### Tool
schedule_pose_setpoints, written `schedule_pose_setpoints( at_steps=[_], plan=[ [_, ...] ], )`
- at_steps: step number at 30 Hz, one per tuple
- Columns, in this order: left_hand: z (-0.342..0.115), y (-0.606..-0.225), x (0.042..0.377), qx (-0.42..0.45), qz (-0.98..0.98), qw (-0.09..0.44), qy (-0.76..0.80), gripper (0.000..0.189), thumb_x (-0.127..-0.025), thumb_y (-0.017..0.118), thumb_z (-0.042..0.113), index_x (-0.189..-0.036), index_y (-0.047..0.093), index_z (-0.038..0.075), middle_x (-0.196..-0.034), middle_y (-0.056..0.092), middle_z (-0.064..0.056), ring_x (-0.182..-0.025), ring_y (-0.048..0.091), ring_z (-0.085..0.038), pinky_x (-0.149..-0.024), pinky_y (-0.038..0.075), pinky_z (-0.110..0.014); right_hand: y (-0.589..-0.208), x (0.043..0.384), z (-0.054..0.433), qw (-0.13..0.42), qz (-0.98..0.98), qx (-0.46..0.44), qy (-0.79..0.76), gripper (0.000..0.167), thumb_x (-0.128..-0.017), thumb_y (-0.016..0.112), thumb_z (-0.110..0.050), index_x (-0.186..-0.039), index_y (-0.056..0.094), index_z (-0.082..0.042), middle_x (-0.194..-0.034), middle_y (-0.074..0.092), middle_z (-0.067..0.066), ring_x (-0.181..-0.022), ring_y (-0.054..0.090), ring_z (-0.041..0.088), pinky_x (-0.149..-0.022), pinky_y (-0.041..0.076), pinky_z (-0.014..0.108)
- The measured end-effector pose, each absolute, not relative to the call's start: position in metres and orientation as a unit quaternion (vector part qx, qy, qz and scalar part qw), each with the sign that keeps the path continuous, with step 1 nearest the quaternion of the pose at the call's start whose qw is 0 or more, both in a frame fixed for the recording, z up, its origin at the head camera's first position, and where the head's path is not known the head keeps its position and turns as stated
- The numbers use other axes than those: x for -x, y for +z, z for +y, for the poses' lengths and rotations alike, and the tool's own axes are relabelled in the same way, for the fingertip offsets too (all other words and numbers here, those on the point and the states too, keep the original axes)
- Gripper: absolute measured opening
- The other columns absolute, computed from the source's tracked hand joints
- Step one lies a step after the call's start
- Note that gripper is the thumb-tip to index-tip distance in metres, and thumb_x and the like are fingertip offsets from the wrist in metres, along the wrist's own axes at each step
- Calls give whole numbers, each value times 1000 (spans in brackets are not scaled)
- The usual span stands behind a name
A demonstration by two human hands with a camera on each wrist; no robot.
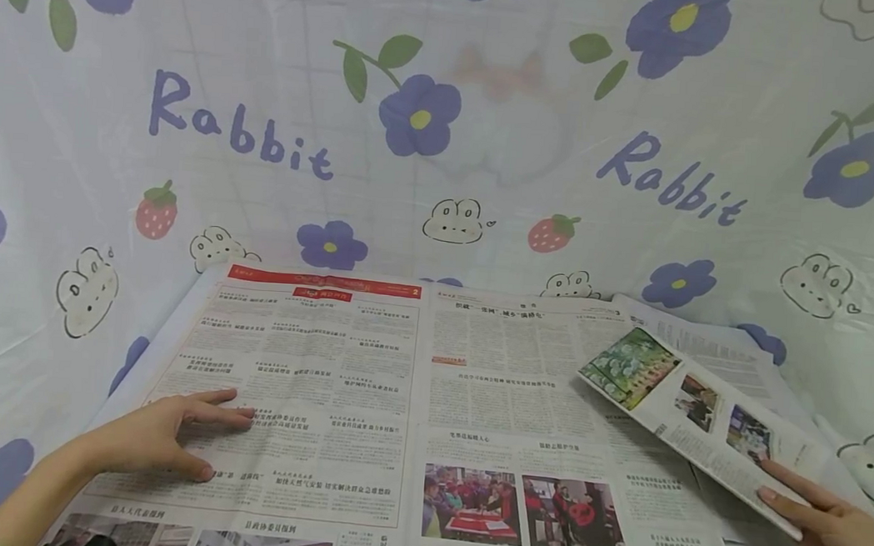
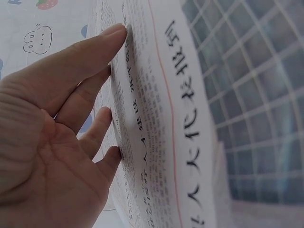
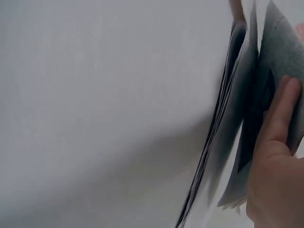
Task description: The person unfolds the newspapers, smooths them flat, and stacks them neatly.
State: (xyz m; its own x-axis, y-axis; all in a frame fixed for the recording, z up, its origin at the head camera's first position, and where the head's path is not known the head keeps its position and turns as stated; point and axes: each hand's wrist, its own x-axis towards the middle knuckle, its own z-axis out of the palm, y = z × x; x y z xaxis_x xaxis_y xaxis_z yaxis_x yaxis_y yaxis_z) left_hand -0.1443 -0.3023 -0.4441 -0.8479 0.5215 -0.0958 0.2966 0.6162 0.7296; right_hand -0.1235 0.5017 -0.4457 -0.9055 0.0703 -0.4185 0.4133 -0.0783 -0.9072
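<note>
A newspaper (image 1: 413, 422) lies spread open, with red banners at the top of its left page and photos lower down. My left hand (image 1: 149, 435) rests on the left page, thumb and fingers spread apart; in the left wrist view its fingertips (image 2: 105, 118) touch the printed sheet. On the right, my right hand (image 1: 835, 527) grips the lower right end of a folded newspaper (image 1: 708, 436), which is tilted above the spread's right side. Colour photos show on its upper face. The right wrist view has the fingers (image 3: 280, 109) lying against the folded paper.
Behind and around hangs a white cloth (image 1: 382, 194) printed with rabbits, purple flowers and strawberries. More newsprint (image 1: 725, 357) lies beneath the folded paper at the right back. Stacked paper edges (image 3: 209, 142) appear beside the right hand in its wrist view.
</note>
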Motion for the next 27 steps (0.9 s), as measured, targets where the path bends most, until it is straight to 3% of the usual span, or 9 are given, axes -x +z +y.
schedule_pose_setpoints(
  at_steps=[2,4,6,9,13,16,19,23,27],
  plan=[
    [-302,-444,144,-233,886,150,371,67,-70,85,38,-132,65,25,-153,35,-19,-137,27,-51,-94,37,-60,-442,118,488,129,676,-180,-703,33,-94,69,-14,-100,70,-47,-160,-2,-15,-114,43,-8,-80,47,16],
    [-303,-445,143,-231,891,146,362,66,-70,85,39,-132,65,27,-152,36,-18,-137,28,-49,-95,37,-58,-438,112,471,135,697,-171,-684,33,-94,69,-13,-98,71,-46,-153,26,-13,-92,50,-2,-66,43,20],
    [-304,-445,141,-230,896,140,354,65,-70,85,39,-131,66,28,-152,38,-17,-137,29,-48,-95,38,-56,-432,107,451,136,726,-185,-649,33,-92,72,-17,-94,70,-49,-120,53,-10,-71,46,5,-58,38,27],
    [-304,-445,139,-226,905,129,336,64,-69,85,41,-130,66,31,-151,40,-14,-137,33,-45,-95,40,-51,-426,99,419,138,780,-189,-580,31,-90,75,-27,-117,70,-39,-68,48,-12,-51,35,11,-48,32,31],
    [-299,-443,139,-225,907,125,333,63,-68,86,40,-128,67,32,-150,42,-14,-136,34,-45,-95,40,-51,-420,89,377,138,836,-195,-493,75,-83,78,-44,-144,52,-11,-50,36,-3,-42,30,12,-41,33,31],
    [-296,-441,141,-222,909,123,332,61,-68,87,37,-126,69,30,-148,43,-15,-135,35,-45,-96,39,-55,-419,85,345,125,840,-203,-487,83,-78,81,-47,-143,51,-5,-49,36,-2,-41,28,12,-39,33,31],
    [-291,-439,141,-209,918,111,319,60,-66,89,34,-123,71,27,-145,47,-15,-134,38,-45,-97,40,-57,-421,84,312,101,826,-208,-513,76,-78,83,-40,-139,56,-3,-51,44,-2,-43,32,12,-41,34,30],
    [-271,-433,131,-187,937,67,288,59,-66,89,25,-121,72,14,-133,58,-16,-127,44,-48,-97,39,-62,-426,83,267,72,782,-195,-587,58,-83,81,-18,-132,59,4,-83,70,7,-63,64,19,-56,53,30],
    [-234,-418,113,-146,941,33,304,52,-80,82,22,-126,66,4,-125,63,-18,-120,53,-44,-96,42,-60,-428,81,234,55,749,-177,-637,46,-85,75,-1,-127,61,10,-108,69,19,-85,71,31,-66,58,38]
  ],
)
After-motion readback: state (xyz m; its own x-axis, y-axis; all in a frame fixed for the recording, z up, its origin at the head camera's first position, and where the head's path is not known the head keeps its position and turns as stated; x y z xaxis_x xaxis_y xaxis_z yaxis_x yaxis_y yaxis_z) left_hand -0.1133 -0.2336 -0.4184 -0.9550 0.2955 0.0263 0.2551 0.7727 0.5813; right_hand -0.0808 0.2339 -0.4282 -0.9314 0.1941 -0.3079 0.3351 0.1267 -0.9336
